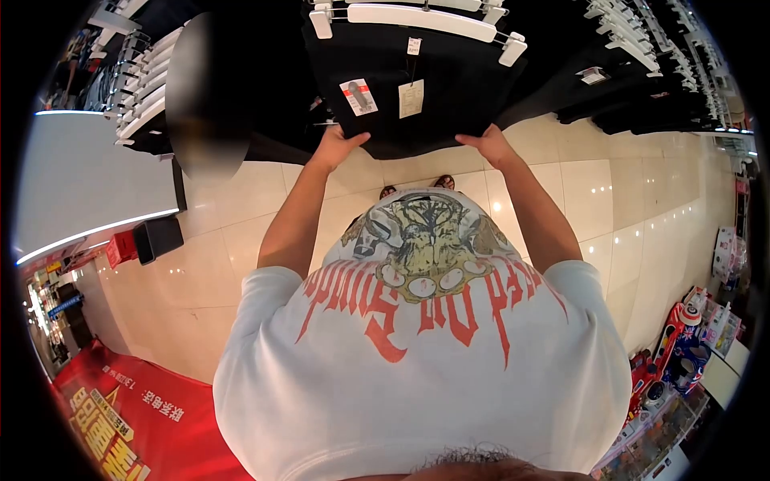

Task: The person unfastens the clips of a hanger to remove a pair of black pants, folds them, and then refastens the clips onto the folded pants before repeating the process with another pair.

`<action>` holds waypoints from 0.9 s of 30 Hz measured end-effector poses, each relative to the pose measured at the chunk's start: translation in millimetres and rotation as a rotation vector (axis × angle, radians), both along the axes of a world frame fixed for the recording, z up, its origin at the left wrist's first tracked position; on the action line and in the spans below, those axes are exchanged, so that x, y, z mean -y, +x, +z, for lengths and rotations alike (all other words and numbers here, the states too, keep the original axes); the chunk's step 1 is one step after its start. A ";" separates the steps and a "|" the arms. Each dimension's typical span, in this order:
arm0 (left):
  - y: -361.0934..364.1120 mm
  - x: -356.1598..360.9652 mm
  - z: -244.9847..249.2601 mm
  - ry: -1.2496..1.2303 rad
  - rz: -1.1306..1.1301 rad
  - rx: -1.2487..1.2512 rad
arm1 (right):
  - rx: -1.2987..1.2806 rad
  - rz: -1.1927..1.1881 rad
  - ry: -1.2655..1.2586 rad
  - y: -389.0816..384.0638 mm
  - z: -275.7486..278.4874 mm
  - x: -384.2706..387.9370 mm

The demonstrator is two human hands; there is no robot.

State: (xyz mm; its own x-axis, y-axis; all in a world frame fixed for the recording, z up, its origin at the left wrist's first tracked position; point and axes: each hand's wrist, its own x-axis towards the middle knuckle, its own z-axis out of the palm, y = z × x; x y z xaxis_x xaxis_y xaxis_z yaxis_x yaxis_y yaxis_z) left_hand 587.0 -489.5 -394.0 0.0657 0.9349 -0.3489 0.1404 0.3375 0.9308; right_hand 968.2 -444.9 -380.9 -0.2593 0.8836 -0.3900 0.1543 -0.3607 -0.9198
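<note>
A black garment [449, 88] hangs in front of me from a white clip hanger [421, 20]. Its exact kind cannot be made out. On its front are a paper tag [411, 99], a red and white label [358, 96] and a small price sticker [414, 46]. My left hand [337, 148] grips the garment's lower left edge, thumb on the front and fingers hidden behind. At the lower right edge, my right hand [489, 147] holds it the same way. Between the two hands the cloth is spread out.
More dark clothes hang on white hangers [630, 36] at the right and on other hangers [148, 80] at the left. A grey-white panel [96, 176] and a black box [158, 240] stand left. A red banner [152, 401] lies lower left. Boxed goods [682, 353] fill the right side.
</note>
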 end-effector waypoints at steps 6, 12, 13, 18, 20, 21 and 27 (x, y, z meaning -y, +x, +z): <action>0.5 32.7 -40.6 -0.055 -0.137 -0.091 | 0.133 0.101 0.032 3.9 -23.7 27.2; 20.6 48.3 -64.5 -0.103 -0.111 0.053 | 0.401 0.022 -0.004 14.8 -71.6 46.3; 20.7 47.2 -65.8 -0.146 -0.135 0.018 | 0.453 0.045 0.061 16.5 -75.1 47.0; 23.2 53.8 -127.3 -0.133 -0.070 -0.014 | 0.866 0.223 0.134 23.0 -85.4 31.1; 16.2 58.4 -174.6 -0.160 -0.097 -0.015 | 0.966 0.275 0.134 25.3 -80.8 25.5; 18.0 61.9 -170.6 -0.162 -0.105 -0.060 | 0.977 0.293 0.136 28.2 -85.6 24.1; 5.2 118.0 -207.8 -0.130 -0.067 -0.212 | 0.840 0.326 0.243 73.1 -149.2 54.7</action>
State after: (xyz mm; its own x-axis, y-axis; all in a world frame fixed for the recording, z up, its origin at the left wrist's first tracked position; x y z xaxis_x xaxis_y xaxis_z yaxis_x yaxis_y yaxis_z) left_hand 592.2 -607.5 -601.8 0.0385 0.8771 -0.4787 0.3538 0.4361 0.8275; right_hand 1041.3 -499.5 -530.1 -0.2254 0.8988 -0.3760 0.8630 0.0051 -0.5051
